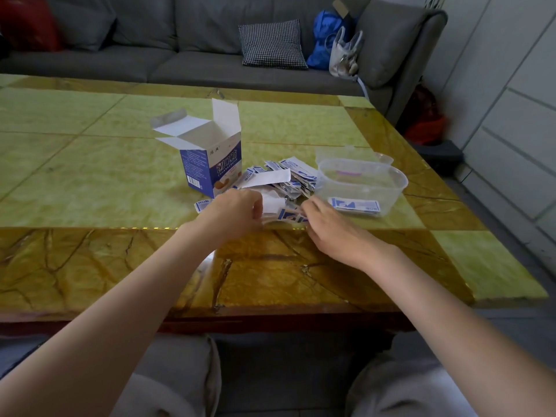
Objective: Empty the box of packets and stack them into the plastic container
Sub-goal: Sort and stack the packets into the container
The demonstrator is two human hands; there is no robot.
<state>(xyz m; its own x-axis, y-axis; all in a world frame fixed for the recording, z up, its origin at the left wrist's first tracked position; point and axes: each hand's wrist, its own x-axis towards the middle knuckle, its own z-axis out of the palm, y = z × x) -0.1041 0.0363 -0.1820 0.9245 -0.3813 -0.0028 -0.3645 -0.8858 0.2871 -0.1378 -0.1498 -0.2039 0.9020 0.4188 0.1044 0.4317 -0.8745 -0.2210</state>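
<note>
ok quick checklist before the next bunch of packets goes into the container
1. Box emptied: cannot tell; its flaps are open, but the inside is only partly in view.
2. Packets ready to pick: ok; a loose pile lies on the table between box and plastic container.
3. Container open: ok; no lid on it, and its lid seems to lie behind.
4. Room inside: ok; only a few packets lie flat on its bottom.
5. Grip: ok; left hand holds several packets and right hand pinches at them.
6. Bunch squared up: cannot tell; the fingers hide it.
</note>
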